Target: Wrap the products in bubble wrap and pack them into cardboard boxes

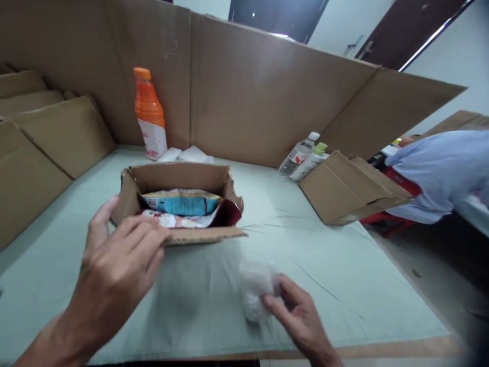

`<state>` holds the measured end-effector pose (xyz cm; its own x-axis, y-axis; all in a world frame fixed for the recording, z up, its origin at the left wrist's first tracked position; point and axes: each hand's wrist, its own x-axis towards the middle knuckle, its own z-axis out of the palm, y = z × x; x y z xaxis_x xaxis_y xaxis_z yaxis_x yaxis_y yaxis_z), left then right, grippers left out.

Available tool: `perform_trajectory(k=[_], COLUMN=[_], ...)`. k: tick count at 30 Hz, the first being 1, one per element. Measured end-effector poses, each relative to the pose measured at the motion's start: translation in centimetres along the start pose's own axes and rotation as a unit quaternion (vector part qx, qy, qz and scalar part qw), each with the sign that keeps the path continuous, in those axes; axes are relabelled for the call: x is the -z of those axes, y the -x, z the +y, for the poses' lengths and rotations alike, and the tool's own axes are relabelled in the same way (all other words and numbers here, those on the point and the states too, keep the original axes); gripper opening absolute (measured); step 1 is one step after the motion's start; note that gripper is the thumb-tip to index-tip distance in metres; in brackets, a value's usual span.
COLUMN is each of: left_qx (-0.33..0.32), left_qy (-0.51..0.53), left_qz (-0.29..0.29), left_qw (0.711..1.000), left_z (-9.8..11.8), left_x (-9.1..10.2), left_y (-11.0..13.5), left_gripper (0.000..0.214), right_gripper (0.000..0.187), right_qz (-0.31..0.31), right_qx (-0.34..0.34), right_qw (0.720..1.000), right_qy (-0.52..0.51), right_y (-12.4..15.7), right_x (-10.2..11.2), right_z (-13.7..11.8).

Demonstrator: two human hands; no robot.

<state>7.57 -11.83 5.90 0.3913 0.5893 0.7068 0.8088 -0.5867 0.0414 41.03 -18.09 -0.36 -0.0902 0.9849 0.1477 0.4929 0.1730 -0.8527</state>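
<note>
Tall cardboard panels (267, 92) stand along the back of a counter (275, 211) covered in pale green cloth, with dark doors and a white wall beyond them. An open cardboard box (206, 236) sits left of the middle, holding a blue and yellow packet (183, 205) behind a white and dark red packet (183, 220). At the box's near left corner is the left hand (118, 260), its thumb raised well apart from the fingers, whose tips overlap the near edge; whether they press on it I cannot tell. Near the front of the counter, the right hand (294, 311) pinches a translucent plastic bundle (254, 290) between thumb and fingers, well apart from the box; blur hides its details.

Behind the box, an orange bottle (150, 114) stands upright beside some white pieces (187, 154). Folded cardboard (64, 132) leans at the left. On the right, a clear bottle (296, 158) and a green-capped white bottle (309, 165) appear tilted next to another carton (347, 188), itself slanted. Past the counter's right side, a person in a light blue garment (446, 168) is near a red stool (397, 181).
</note>
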Motion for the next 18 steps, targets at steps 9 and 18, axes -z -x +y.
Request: perform_trajectory(k=[9, 18], left_qx=[0.021, 0.054], left_qy=[-0.006, 0.051], left_qz=[0.021, 0.031], left_qw=[1.0, 0.997], left_z=[-0.5, -0.2], left_x=[3.9, 3.3], left_y=[3.5, 3.8], left_gripper=[0.016, 0.02], right_gripper=[0.008, 0.017], right_qz=[0.126, -0.428], right_qx=[0.336, 0.233], right_qw=[0.912, 0.68], right_qy=[0.201, 0.547], right_y=[-10.6, -19.7], right_x=[3.3, -9.9], right_z=[-13.7, -17.8])
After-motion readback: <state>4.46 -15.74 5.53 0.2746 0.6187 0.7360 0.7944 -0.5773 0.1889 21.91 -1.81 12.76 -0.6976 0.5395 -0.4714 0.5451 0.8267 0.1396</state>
